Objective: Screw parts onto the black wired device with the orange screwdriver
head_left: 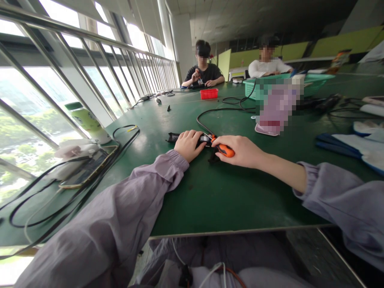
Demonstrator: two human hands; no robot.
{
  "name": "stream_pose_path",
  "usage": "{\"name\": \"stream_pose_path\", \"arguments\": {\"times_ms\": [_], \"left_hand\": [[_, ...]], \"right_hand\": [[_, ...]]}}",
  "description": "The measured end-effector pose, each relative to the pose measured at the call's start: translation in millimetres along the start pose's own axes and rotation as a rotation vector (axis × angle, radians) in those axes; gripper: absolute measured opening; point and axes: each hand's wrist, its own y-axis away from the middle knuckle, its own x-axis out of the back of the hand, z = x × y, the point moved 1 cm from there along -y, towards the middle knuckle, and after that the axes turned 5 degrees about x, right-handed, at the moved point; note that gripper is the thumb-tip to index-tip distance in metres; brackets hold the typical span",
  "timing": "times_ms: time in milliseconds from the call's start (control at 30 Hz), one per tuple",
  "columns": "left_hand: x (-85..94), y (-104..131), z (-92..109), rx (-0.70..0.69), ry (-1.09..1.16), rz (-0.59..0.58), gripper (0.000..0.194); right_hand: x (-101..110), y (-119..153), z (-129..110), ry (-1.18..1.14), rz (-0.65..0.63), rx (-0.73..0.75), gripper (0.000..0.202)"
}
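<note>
My left hand [189, 145] is closed over a black elongated device [173, 137] lying on the green table, its fingers across the body. A black cable runs away from the device's right part toward the back. In my right hand [241, 151] is a screwdriver with an orange and black handle [225, 150]. Its thin shaft points left, over the device beside my left hand's fingers. The tip is too small to make out. A small dark piece [213, 157] lies just below the device, partly behind my right hand.
A red box [209, 94] and a green basket [250, 89] stand farther back. Gloves [358, 146] lie right. A phone [90, 168], black cables [120, 150] and a green bottle [88, 124] are left, near the railing. Two people sit across the table [240, 200].
</note>
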Motion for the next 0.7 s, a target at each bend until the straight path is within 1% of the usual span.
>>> {"name": "stream_pose_path", "arguments": {"times_ms": [133,233,333,433,567,633,700], "left_hand": [[0.9,0.2,0.6,0.005,-0.011,-0.012,0.038],[0.6,0.1,0.4,0.002,-0.014,-0.008,0.038],[0.3,0.0,0.0,0.002,-0.017,-0.011,0.038],[0.4,0.1,0.0,0.002,-0.023,-0.025,0.039],[0.5,0.3,0.1,-0.003,-0.033,-0.027,0.039],[0.5,0.3,0.3,-0.004,-0.034,-0.027,0.039],[0.5,0.1,0.4,-0.002,-0.031,-0.03,0.039]], "right_hand": [[1.6,0.5,-1.6,-0.043,0.037,0.057,0.024],[2.8,0.4,-3.5,-0.03,0.031,0.071,0.024],[3.4,0.2,-4.2,-0.002,0.044,0.043,0.023],[3.6,0.5,-3.6,0.013,0.085,-0.005,0.021],[4.1,1.3,-2.8,0.0,0.184,-0.011,0.022],[5.4,1.9,-3.5,-0.021,0.267,0.0,0.023],[7.4,2.7,-5.2,-0.06,0.349,0.013,0.019]]}}
